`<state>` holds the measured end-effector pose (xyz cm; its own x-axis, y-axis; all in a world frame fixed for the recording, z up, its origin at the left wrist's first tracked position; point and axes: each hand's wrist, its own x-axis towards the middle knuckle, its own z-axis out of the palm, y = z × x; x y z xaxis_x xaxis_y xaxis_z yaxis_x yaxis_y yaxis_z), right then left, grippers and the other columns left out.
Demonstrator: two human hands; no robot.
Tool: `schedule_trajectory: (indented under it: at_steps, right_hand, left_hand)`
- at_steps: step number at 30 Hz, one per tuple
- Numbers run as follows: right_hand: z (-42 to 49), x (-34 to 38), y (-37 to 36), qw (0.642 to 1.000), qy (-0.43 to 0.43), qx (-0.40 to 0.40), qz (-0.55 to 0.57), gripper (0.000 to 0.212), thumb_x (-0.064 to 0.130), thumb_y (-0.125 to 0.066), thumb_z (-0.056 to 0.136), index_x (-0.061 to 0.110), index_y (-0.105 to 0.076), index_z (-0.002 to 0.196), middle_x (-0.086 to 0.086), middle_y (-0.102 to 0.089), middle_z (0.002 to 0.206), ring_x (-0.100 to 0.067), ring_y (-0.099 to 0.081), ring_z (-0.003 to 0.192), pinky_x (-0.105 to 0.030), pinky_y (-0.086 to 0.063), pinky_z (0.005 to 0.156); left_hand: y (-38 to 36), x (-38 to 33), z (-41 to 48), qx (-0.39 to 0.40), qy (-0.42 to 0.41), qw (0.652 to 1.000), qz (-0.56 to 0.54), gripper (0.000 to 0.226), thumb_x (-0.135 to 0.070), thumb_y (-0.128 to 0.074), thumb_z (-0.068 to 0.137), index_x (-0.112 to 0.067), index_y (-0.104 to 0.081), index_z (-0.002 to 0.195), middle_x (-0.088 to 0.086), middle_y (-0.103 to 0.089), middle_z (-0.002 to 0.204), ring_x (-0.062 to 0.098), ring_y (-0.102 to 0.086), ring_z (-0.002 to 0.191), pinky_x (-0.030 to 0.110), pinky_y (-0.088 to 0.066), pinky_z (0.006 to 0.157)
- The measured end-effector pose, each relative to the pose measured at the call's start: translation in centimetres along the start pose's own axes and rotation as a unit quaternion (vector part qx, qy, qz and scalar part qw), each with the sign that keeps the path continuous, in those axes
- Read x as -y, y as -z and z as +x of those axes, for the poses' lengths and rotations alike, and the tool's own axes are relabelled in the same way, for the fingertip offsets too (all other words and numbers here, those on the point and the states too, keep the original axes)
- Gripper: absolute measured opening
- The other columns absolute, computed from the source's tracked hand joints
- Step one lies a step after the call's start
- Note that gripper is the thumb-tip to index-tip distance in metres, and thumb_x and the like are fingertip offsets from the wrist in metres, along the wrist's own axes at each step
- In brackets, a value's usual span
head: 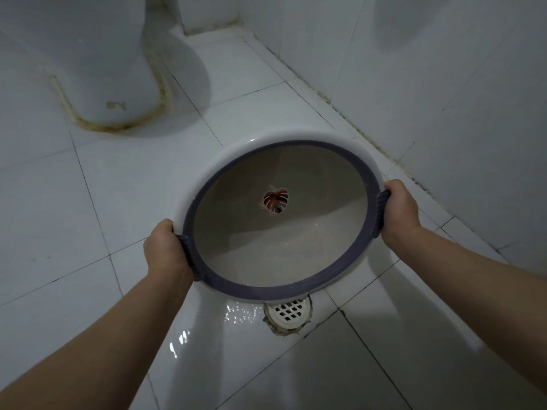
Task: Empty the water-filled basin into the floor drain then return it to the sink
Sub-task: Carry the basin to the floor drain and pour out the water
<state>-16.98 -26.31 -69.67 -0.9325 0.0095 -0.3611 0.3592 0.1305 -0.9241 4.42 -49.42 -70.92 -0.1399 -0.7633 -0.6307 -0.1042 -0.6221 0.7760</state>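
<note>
Left hand (167, 251) clamped on the ribbed purple handle at the basin's near-left rim; right hand (398, 210) clamped likewise on the opposite handle. Basin (236, 232), white with purple rim, held above the tiled floor (74, 202) and tipped toward the camera, its low edge directly over the floor drain (288, 313). Shallow water pooled at the lower inside wall. Leaf decal (276, 200) on the bottom. Wet sheen on tile just left of the drain. Toilet base (97, 69) at upper left, well apart.
</note>
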Motion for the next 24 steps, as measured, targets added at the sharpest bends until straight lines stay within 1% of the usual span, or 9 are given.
schedule_trajectory:
  at_steps: [2, 3, 5, 6, 10, 14, 15, 21, 24]
  right_hand:
    - [0.01, 0.03, 0.01, 1.000, -0.005, -0.008, 0.004, 0.037, 0.025, -0.044, 0.071, 0.023, -0.042, 0.034, 0.010, -0.048, 0.035, -0.015, -0.046, 0.046, -0.026, -0.036, 0.050]
    - [0.00, 0.03, 0.02, 1.000, -0.008, -0.013, 0.009, 0.035, 0.025, -0.044, 0.072, 0.023, -0.042, 0.037, 0.010, -0.047, 0.034, -0.016, -0.046, 0.046, -0.026, -0.036, 0.050]
    - [-0.05, 0.04, 0.09, 1.000, -0.013, -0.020, 0.018, 0.033, 0.023, -0.044, 0.074, 0.021, -0.041, 0.041, 0.010, -0.046, 0.033, -0.013, -0.045, 0.040, -0.026, -0.035, 0.048]
    - [-0.09, 0.06, 0.14, 0.999, -0.017, -0.023, 0.026, 0.034, 0.021, -0.044, 0.074, 0.021, -0.041, 0.040, 0.010, -0.046, 0.032, -0.012, -0.044, 0.037, -0.025, -0.035, 0.048]
    - [-0.21, 0.10, 0.24, 0.998, -0.028, -0.017, 0.049, 0.050, 0.018, -0.042, 0.073, 0.021, -0.041, 0.024, 0.009, -0.044, 0.030, -0.009, -0.043, 0.029, -0.025, -0.035, 0.048]
    - [-0.36, 0.13, 0.28, 0.998, -0.028, -0.013, 0.048, 0.051, 0.017, -0.041, 0.073, 0.020, -0.038, 0.022, 0.010, -0.041, 0.029, -0.008, -0.040, 0.027, -0.022, -0.032, 0.044]
    - [-0.39, 0.11, 0.31, 0.998, -0.032, -0.012, 0.051, 0.050, 0.018, -0.041, 0.072, 0.020, -0.038, 0.023, 0.009, -0.042, 0.029, -0.009, -0.040, 0.027, -0.023, -0.033, 0.045]
    - [-0.43, -0.11, 0.57, 0.998, -0.030, 0.006, 0.058, 0.037, 0.021, -0.042, 0.067, 0.023, -0.039, 0.030, 0.006, -0.045, 0.034, -0.016, -0.042, 0.036, -0.029, -0.035, 0.051]
    - [-0.49, -0.05, 0.71, 0.998, -0.022, 0.006, 0.058, 0.040, 0.021, -0.041, 0.068, 0.023, -0.037, 0.029, 0.008, -0.043, 0.033, -0.012, -0.042, 0.033, -0.024, -0.035, 0.046]
  left_hand:
    - [0.08, 0.16, 0.15, 0.002, -0.002, 1.000, -0.004, 0.027, -0.019, -0.039, 0.070, -0.015, -0.035, 0.043, -0.005, -0.040, 0.025, 0.019, -0.041, 0.039, 0.021, -0.035, 0.051]
    - [0.13, 0.23, 0.20, 0.004, -0.004, 1.000, -0.002, 0.027, -0.018, -0.039, 0.070, -0.015, -0.035, 0.044, -0.005, -0.040, 0.026, 0.019, -0.041, 0.039, 0.021, -0.035, 0.050]
    - [0.20, 0.30, 0.26, 0.008, -0.011, 1.000, 0.007, 0.024, -0.018, -0.039, 0.069, -0.014, -0.036, 0.046, -0.005, -0.042, 0.027, 0.019, -0.041, 0.040, 0.021, -0.034, 0.048]
    - [0.24, 0.35, 0.28, 0.010, -0.014, 1.000, 0.010, 0.023, -0.017, -0.039, 0.069, -0.014, -0.036, 0.046, -0.006, -0.042, 0.027, 0.018, -0.041, 0.040, 0.021, -0.033, 0.048]
    - [0.34, 0.48, 0.38, 0.016, -0.023, 1.000, 0.002, 0.025, -0.016, -0.039, 0.071, -0.014, -0.036, 0.046, -0.006, -0.042, 0.026, 0.018, -0.041, 0.040, 0.022, -0.033, 0.048]
    - [0.39, 0.48, 0.19, 0.014, -0.033, 0.999, 0.005, 0.025, -0.015, -0.039, 0.073, -0.013, -0.038, 0.048, -0.007, -0.042, 0.026, 0.011, -0.042, 0.026, 0.019, -0.033, 0.044]
    - [0.40, 0.47, 0.13, 0.013, -0.035, 0.999, 0.008, 0.025, -0.015, -0.039, 0.073, -0.013, -0.040, 0.049, -0.007, -0.043, 0.026, 0.011, -0.043, 0.026, 0.018, -0.033, 0.043]
    - [0.47, 0.54, 0.31, 0.013, -0.047, 0.999, 0.010, 0.023, -0.014, -0.039, 0.073, -0.013, -0.039, 0.050, -0.007, -0.043, 0.027, 0.012, -0.044, 0.033, 0.016, -0.033, 0.041]
    - [0.39, 0.49, 0.59, 0.018, -0.060, 0.998, 0.011, 0.021, -0.015, -0.039, 0.073, -0.013, -0.043, 0.052, 0.001, -0.050, 0.042, 0.019, -0.044, 0.046, 0.024, -0.034, 0.049]
